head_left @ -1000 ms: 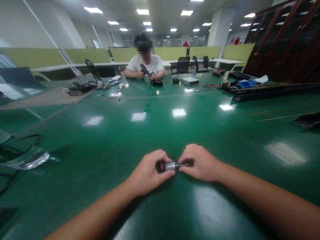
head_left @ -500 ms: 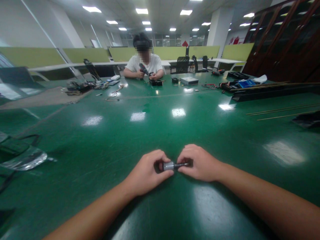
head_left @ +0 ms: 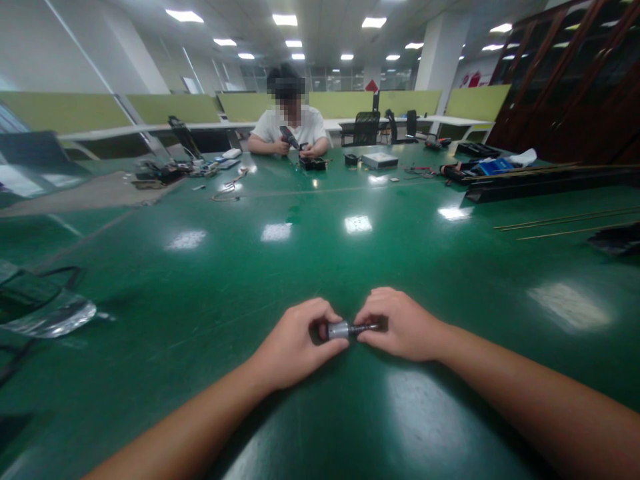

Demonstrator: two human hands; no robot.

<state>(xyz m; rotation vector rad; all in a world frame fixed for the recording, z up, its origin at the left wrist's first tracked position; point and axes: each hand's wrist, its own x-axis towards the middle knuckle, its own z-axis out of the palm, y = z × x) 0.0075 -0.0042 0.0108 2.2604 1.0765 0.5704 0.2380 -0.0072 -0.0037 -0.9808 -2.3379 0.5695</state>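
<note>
A: Plastic, clear and crumpled, sits at the far left edge: a clear bag (head_left: 47,313) lying flat on the green table (head_left: 200,280). Whether anything is inside it cannot be told from here.

B: And moving in from there?

A: The left hand (head_left: 295,343) comes next, curled closed around the silver end of a small metal cylinder (head_left: 339,330). Thumb below, fingers over the top, a tight pinch.

B: Where does the piece lie?

A: Low and central, just above the table surface, between the two hands. Its long axis runs left to right, almost level. A dark shaft (head_left: 365,327) sticks out of its right end.

B: So the right hand takes that end?

A: Yes. The right hand (head_left: 400,327) is closed on the shaft with its fingertips, a narrow pinch. Both hands are on the piece at once; the left has the body, the right has the thinner end, so neither is nearer than the other.

B: Anything farther right?

A: Long dark rails (head_left: 550,181) and thin rods (head_left: 565,223) lie well apart from the hands. Across the table another person (head_left: 290,127) works with a tool, and a flat grey box (head_left: 379,161) sits near them; it looks shut, contents not visible.
</note>
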